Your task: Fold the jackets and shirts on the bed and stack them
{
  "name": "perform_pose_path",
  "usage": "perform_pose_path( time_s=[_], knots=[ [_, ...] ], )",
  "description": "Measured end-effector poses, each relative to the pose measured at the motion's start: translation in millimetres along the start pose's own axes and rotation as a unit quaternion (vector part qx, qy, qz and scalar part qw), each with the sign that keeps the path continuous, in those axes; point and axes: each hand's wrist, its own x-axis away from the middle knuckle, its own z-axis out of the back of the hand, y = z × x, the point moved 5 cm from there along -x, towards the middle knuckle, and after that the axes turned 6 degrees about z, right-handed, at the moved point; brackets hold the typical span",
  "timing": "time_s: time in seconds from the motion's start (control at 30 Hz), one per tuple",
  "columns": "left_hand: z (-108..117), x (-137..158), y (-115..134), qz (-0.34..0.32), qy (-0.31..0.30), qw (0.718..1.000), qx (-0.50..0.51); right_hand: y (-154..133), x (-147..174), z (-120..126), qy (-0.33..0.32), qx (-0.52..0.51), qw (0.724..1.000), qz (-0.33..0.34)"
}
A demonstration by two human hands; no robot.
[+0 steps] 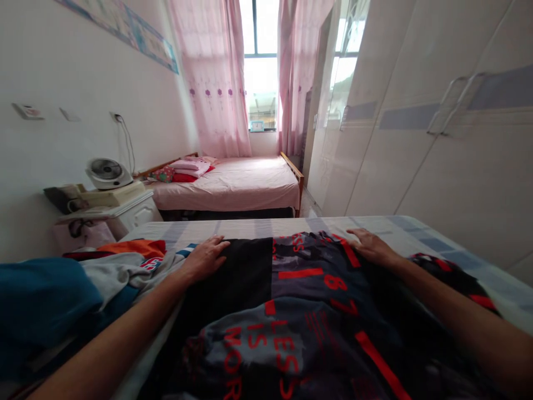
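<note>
A black and dark grey shirt (316, 316) with red lettering and red bars lies spread over the bed in front of me, somewhat wrinkled. On its far left corner rests my left hand (208, 256), the fingers stretched out and slightly apart. My right hand (372, 247) lies at the far right edge of the same cloth, fingers extended and touching it. A black part with red bars (453, 278), perhaps a sleeve, shows beyond my right forearm. My forearms cover portions of both sides of the garment.
Grey, blue and orange clothes (120, 272) are heaped at my left. Below everything is a checked bedsheet (245, 228). Farther off stand a pink-covered bed (245, 180), a nightstand (125, 214) with a fan (109, 172), and white wardrobes (400, 161) along the right.
</note>
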Motion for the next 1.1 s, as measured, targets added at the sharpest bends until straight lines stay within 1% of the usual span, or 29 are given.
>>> perform_pose_path(
  time_s=[0.1,0.2,0.33,0.4,0.43,0.53,0.6,0.67,0.7,0.73,0.77,0.83,0.9,0.97,1.03,1.07,1.1],
  knots=[
    [-11,-35,-13,0.011,-0.033,0.999,0.0,9,-34,-19,-0.025,-0.001,0.999,-0.023],
    [-16,-54,-21,0.012,-0.07,0.997,0.005,5,-52,-31,-0.051,-0.016,0.998,-0.017],
    [-13,-61,-22,0.012,-0.105,0.994,0.002,-6,-62,-35,-0.068,-0.035,0.997,-0.002],
    [-6,-57,-18,0.01,-0.097,0.995,-0.008,-12,-60,-27,-0.051,-0.04,0.998,0.006],
    [0,-53,-15,0.008,-0.08,0.997,-0.014,-16,-56,-20,-0.03,-0.043,0.999,0.009],
    [24,-27,-7,0.003,0.001,1.0,-0.024,-22,-31,12,0.053,-0.05,0.997,0.014],
    [36,2,-4,-0.007,0.06,0.998,-0.032,-24,-2,33,0.115,-0.063,0.991,0.032],
    [39,39,-2,-0.043,0.128,0.989,-0.056,-22,33,45,0.155,-0.083,0.983,0.057],
    [35,58,-1,-0.075,0.16,0.982,-0.071,-21,51,45,0.156,-0.093,0.981,0.071],
    [30,78,1,-0.11,0.187,0.973,-0.084,-19,69,41,0.142,-0.103,0.981,0.083],
    [21,95,3,-0.143,0.203,0.964,-0.093,-18,85,34,0.113,-0.109,0.983,0.096],
    [4,122,5,-0.184,0.209,0.956,-0.093,-18,111,15,0.054,-0.121,0.983,0.124],
    [-6,135,6,-0.19,0.207,0.956,-0.086,-20,127,1,0.024,-0.127,0.982,0.138],
    [-6,136,7,-0.174,0.212,0.958,-0.086,-22,135,-3,0.039,-0.119,0.985,0.12],
    [0,131,5,-0.14,0.22,0.961,-0.09,-24,140,0,0.082,-0.103,0.986,0.098],
    [1,128,4,-0.124,0.212,0.965,-0.09,-25,143,2,0.091,-0.098,0.986,0.094],
    [2,126,3,-0.111,0.19,0.972,-0.086,-26,145,2,0.084,-0.096,0.987,0.097]
  ],
)
